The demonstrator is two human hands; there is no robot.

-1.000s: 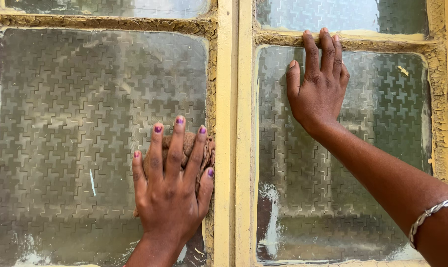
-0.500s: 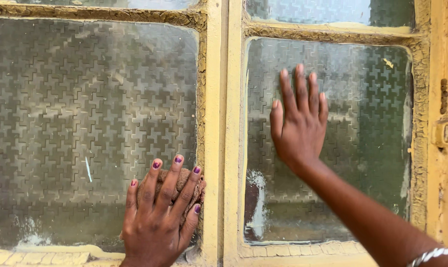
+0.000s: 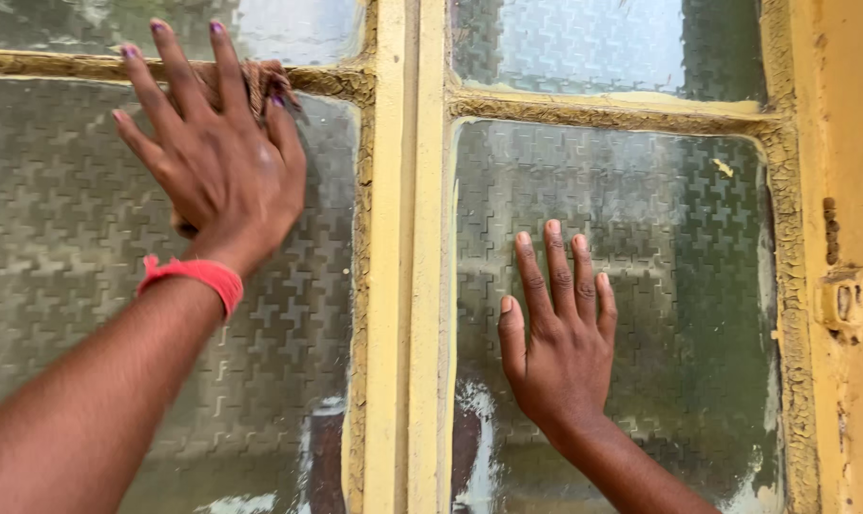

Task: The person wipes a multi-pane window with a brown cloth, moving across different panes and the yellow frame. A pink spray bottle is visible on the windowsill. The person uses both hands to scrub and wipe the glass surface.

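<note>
Here the left hand [image 3: 213, 157] is high on the left glass pane [image 3: 60, 286], near its top-right corner. It presses a brownish rag [image 3: 265, 86] flat on the glass; fingers are spread, not clenched, and the rag shows only at the fingertips, just under the crossbar. A red band [image 3: 196, 276] sits on the wrist, and the forearm comes up from the bottom-left.

As for progress, I judge the wiping is abt halfway at best: both panes look grey and dusty, w/ white smears along the lower edges, so much is left.

Between the panes stands the yellow frame [image 3: 403, 286]. The right hand [image 3: 560, 343] lies flat on the right glass pane [image 3: 698, 286], lower-middle part, fingers straight and close together, holding nothing, only leaning. A small latch [image 3: 843, 303] is on the far right.
</note>
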